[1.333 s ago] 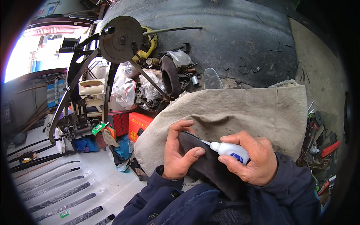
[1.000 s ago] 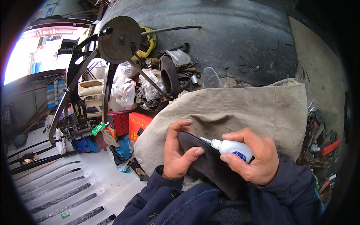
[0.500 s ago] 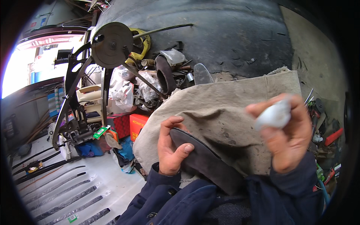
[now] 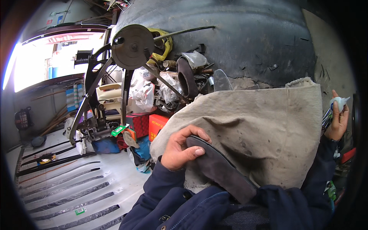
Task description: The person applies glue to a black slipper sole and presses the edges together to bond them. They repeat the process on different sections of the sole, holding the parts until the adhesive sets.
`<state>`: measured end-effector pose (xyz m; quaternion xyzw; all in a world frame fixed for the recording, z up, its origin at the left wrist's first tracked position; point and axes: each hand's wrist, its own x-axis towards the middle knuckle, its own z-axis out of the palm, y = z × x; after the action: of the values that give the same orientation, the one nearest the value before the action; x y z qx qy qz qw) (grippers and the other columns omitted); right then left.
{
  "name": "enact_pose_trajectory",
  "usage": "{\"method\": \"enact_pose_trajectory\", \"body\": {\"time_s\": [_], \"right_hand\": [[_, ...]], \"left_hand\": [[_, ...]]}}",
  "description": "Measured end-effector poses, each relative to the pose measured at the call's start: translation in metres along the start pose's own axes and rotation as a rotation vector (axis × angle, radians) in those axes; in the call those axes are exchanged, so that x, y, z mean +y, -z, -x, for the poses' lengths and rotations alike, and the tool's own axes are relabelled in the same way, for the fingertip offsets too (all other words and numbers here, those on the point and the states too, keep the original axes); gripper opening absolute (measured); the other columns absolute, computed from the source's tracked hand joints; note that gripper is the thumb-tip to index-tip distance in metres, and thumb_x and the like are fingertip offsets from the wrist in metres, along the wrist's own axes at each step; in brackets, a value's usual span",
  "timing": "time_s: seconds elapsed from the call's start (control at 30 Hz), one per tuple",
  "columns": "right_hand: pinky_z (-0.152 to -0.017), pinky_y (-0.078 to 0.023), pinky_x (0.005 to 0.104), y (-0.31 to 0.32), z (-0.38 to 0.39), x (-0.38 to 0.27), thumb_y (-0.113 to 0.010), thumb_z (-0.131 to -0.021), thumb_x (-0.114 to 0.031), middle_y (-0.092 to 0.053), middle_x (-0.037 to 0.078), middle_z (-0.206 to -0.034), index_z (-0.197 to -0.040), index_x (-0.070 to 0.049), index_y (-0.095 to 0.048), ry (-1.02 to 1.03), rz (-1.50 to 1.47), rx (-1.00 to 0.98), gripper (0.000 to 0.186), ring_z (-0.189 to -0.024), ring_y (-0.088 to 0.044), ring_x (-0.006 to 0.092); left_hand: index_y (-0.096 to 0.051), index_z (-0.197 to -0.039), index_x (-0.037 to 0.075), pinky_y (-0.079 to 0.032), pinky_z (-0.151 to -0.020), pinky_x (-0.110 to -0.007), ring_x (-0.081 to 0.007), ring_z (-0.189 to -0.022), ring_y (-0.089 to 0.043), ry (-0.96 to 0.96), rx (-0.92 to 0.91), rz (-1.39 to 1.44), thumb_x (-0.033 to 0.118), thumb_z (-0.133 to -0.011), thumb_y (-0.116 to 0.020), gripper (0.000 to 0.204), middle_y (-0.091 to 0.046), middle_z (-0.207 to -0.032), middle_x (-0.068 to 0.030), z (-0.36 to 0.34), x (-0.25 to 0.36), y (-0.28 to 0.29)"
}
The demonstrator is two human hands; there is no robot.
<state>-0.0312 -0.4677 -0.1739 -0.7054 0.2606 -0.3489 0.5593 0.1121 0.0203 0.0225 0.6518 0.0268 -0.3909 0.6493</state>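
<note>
A dark, scuffed wall point(image 4: 245, 42) is seen at the far side, with a paler wall section point(image 4: 326, 57) to the right. Bright daylight is let in through a wide opening point(image 4: 46, 65) at the far left. A pale floor point(image 4: 111, 180) is laid with dark strips point(image 4: 61, 199) near left. A black wheeled machine point(image 4: 115, 76) is set beside piled clutter — bags point(image 4: 142, 92) and red boxes point(image 4: 157, 124).

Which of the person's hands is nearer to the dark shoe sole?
Left. The left hand grips the upper end of the dark shoe sole, thumb on its face. The right hand is far off at the right edge, holding a small white bottle.
</note>
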Motion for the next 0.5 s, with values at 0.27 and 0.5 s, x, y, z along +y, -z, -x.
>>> {"method": "enact_pose_trajectory", "body": {"time_s": [0.27, 0.5], "right_hand": [[-0.106, -0.048, 0.0330, 0.075, 0.038, 0.183, -0.075, -0.099, -0.017, -0.071, 0.015, -0.132, -0.126, 0.005, -0.058, -0.191, 0.378, 0.146, 0.038, -0.118, -0.065, 0.0194], [-0.097, -0.050, 0.0317, 0.103, 0.060, 0.282, -0.078, -0.097, -0.022, -0.070, 0.008, -0.121, -0.131, -0.001, -0.059, -0.406, 0.127, 0.245, 0.044, -0.106, -0.064, 0.0157]], "left_hand": [[-0.066, -0.103, -0.002, -0.051, -0.091, -0.032, -0.0194, -0.096, -0.067, -0.011, -0.022, -0.055, 0.015, -0.082, -0.080, 0.030, -0.071, -0.100, -0.0126, -0.016, -0.004, 0.004], [-0.066, -0.101, -0.002, -0.051, -0.088, -0.033, -0.0208, -0.092, -0.067, -0.023, 0.015, -0.099, 0.016, -0.080, -0.079, 0.031, -0.072, -0.099, -0.0142, -0.023, -0.008, 0.001]]}}
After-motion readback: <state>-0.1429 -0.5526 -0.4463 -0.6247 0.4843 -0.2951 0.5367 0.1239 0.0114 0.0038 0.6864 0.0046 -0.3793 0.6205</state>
